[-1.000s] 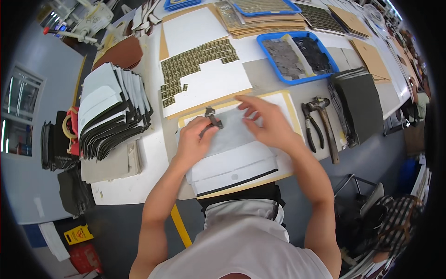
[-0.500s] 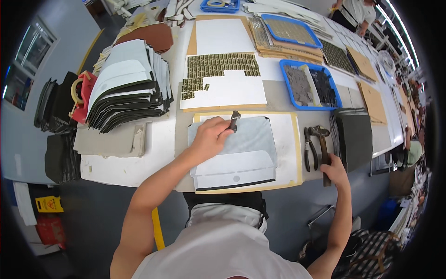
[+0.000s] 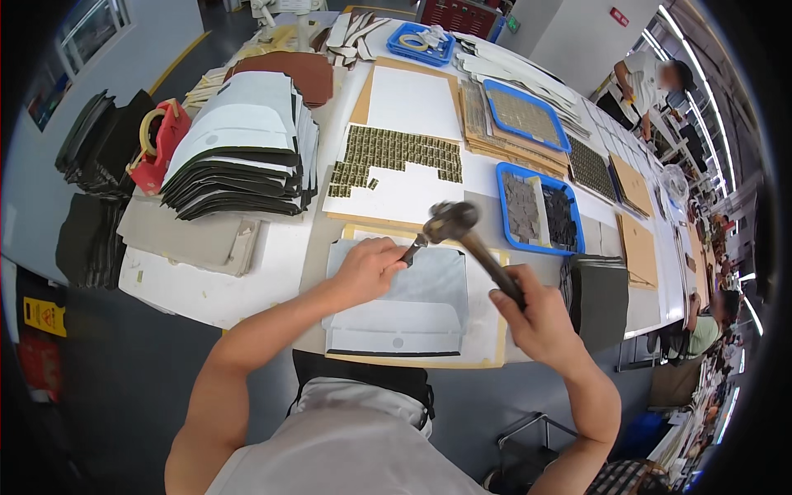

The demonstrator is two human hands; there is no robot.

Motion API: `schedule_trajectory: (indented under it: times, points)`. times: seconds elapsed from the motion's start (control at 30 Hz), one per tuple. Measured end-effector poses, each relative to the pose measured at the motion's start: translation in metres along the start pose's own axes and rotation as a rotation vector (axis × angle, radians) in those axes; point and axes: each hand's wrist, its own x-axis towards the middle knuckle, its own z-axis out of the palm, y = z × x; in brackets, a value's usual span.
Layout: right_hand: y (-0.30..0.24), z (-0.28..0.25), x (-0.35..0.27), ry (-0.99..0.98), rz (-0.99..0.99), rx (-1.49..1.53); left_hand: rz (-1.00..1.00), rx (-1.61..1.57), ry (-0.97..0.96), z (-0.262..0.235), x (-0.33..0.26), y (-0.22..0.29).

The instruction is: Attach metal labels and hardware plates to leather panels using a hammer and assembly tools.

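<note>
My left hand (image 3: 369, 271) pinches a short metal punch (image 3: 414, 250) over the upper part of a pale grey-blue cut panel (image 3: 417, 290). That panel has a dark lower edge and lies on a white board (image 3: 487, 334) with tan tape along its border. In my right hand (image 3: 535, 313) is a hammer (image 3: 493, 266), gripped by its handle. The slightly blurred hammer head is raised close to the top of the punch; I cannot tell whether they touch.
Small brass-coloured pieces (image 3: 396, 153) lie in rows on a white sheet behind. At right stand a blue tray (image 3: 503, 235) of grey and black pieces and a dark stack (image 3: 601, 301). Stacked panels (image 3: 235, 124) and a red tape dispenser (image 3: 165, 140) are at left. People work far right.
My right hand has lifted the hammer off the table and brought it left, its head by the punch. My left hand still holds the punch, now tilted. The whole view has shifted.
</note>
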Motion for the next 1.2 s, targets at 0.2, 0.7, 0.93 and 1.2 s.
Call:
schedule_trajectory:
  times: [0.2, 0.7, 0.93, 1.2]
  points:
    - [-0.021, -0.034, 0.017, -0.150, -0.103, -0.271, 0.023, 0.017, -0.014, 0.002, 0.002, 0.004]
    - [-0.030, -0.038, 0.027, -0.195, -0.012, -0.246, -0.008, 0.054, -0.020, 0.001, 0.002, -0.001]
    - [-0.047, -0.042, 0.018, 0.515, -0.138, 0.573, -0.012, 0.062, -0.010, 0.001, 0.001, -0.001]
    - [-0.032, -0.050, 0.032, 0.055, -0.047, -0.233, -0.024, 0.071, -0.034, -0.001, -0.003, 0.000]
